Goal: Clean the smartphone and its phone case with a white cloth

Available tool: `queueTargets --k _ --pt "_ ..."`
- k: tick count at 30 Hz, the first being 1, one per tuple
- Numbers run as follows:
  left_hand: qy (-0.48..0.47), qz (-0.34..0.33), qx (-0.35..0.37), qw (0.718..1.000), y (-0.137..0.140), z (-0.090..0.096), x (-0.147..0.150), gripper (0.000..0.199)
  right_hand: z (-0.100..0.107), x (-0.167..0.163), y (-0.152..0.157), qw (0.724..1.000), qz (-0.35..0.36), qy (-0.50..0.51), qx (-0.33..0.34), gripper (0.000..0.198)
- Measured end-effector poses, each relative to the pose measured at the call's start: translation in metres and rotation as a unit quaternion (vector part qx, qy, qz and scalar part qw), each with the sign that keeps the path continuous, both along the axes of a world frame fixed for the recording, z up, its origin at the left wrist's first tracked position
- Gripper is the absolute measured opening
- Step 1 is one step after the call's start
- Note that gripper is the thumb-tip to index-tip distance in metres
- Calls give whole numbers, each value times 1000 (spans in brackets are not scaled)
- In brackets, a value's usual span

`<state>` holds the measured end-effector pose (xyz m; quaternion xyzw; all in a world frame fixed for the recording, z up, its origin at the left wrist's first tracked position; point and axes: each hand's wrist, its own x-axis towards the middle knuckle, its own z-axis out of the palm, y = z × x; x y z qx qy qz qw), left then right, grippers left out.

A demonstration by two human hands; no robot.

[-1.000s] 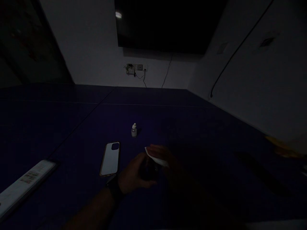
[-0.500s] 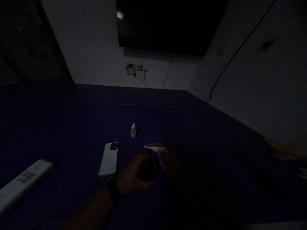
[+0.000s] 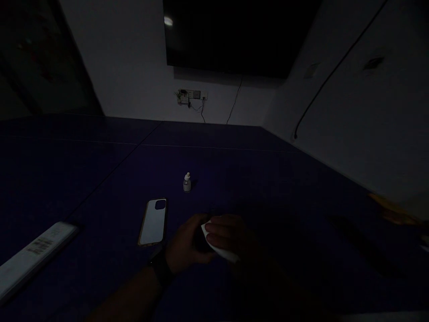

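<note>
While the left hand (image 3: 186, 243) grips something dark, the right hand (image 3: 228, 232) presses a soft white cloth (image 3: 219, 249).

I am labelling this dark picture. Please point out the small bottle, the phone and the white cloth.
small bottle (image 3: 187, 183), head view, on its body below the cap.
phone (image 3: 153, 222), head view, middle of its pale back.
white cloth (image 3: 224, 253), head view, on the edge showing below the fingers.

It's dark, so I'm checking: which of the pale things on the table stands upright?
The small white dropper bottle, standing alone beyond the phone. The phone and the long white box at the left edge both lie flat.
</note>
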<state>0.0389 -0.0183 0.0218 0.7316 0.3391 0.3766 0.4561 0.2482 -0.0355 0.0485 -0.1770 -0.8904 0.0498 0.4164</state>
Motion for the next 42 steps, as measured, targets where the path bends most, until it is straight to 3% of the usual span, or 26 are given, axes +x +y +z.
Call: queueTargets --k 3,6,12,16,22,25,29,32,35,38,42 --pt "-35 -12 -26 999 -5 -1 4 68 -2 -3 7 999 -40 6 5 49" --pt "-103 -40 -122 986 -11 -3 8 63 -2 -10 18 993 -94 46 -57 44" --pt "-157 -64 -254 952 -15 -2 9 103 -12 -21 33 943 -156 122 -268 37" --pt "-167 -94 -278 941 -16 0 8 116 -19 -23 34 912 -162 164 -340 39" --pt "-162 -76 -356 917 -14 2 7 97 -23 -23 33 881 -167 194 -399 43" --pt "-167 -82 -362 913 -12 3 6 105 -26 -24 34 870 -169 201 -416 43" --pt "-166 -91 -357 915 -12 1 6 113 -30 -26 37 874 -169 199 -411 41" --pt "-164 -75 -361 915 -11 -1 5 108 -30 -24 41 894 -166 167 -381 40" --pt "-163 -61 -366 914 -11 -1 5 101 -25 -16 43 941 -144 109 -287 38" --pt "-171 -57 -363 914 -11 1 4 95 -18 -4 39 982 -75 23 -171 40" --pt "-172 -62 -368 912 -10 4 3 95 -13 6 32 994 2 -32 -108 45"
